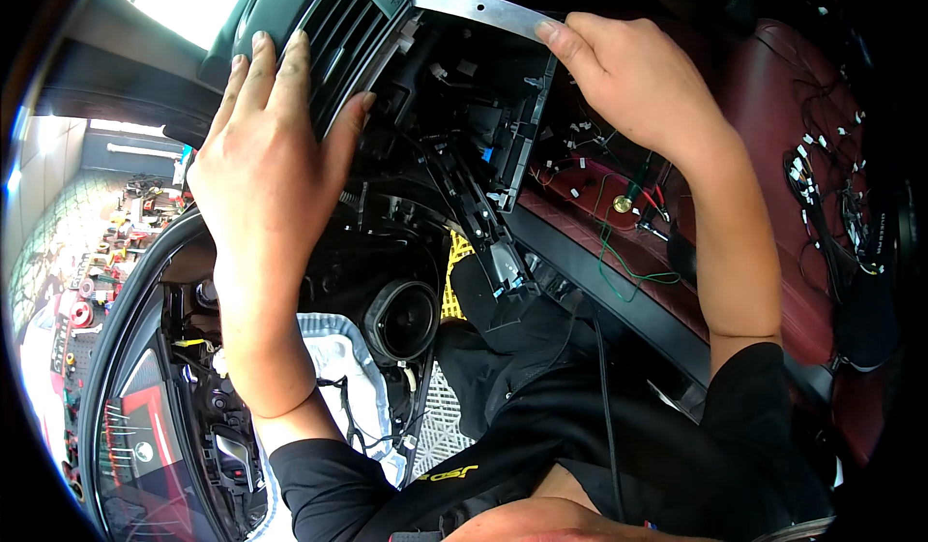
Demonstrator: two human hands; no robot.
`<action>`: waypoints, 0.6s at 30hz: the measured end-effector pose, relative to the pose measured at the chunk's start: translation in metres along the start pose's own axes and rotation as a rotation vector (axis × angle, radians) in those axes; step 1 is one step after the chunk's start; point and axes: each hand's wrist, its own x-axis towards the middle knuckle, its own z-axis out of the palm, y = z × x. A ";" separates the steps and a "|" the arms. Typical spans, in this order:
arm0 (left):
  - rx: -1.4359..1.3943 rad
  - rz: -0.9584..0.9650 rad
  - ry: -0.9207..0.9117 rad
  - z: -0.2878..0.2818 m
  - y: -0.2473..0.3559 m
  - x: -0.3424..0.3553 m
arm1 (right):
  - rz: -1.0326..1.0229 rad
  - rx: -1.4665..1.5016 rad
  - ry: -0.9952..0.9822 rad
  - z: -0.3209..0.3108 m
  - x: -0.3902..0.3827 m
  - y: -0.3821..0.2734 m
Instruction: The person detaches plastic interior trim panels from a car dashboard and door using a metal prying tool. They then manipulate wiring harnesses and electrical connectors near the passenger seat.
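My left hand (269, 141) rests with fingers stretched over the black dashboard air vent (350, 22) at upper left, thumb along its right edge. My right hand (628, 83) grips a flat silver pry tool (478, 5) with a hole in it; its forked end lies at the upper right edge of the vent. Below the tool is an open black dashboard cavity (464, 92) with brackets and small connectors. A black trim piece with fittings (488, 247) extends downward from it.
A red leather seat (749, 102) at right carries loose wire bundles (812, 204) and a tool with a green wire (623, 204). The opened door has a speaker (401, 320) and white padding (343, 349). A pegboard of tools (82, 339) stands outside at left. My legs are below.
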 end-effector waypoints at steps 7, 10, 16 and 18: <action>-0.034 -0.052 0.082 0.009 0.005 -0.009 | 0.031 -0.075 -0.117 -0.024 0.007 -0.020; -0.097 -0.062 0.181 0.017 0.003 -0.016 | -0.041 0.000 -0.032 -0.007 0.011 -0.003; -0.099 -0.306 0.209 0.024 0.004 -0.036 | -0.112 0.338 0.053 0.052 0.023 0.017; -0.100 -0.360 0.216 0.028 0.014 -0.035 | -0.123 0.404 0.079 0.068 0.024 0.020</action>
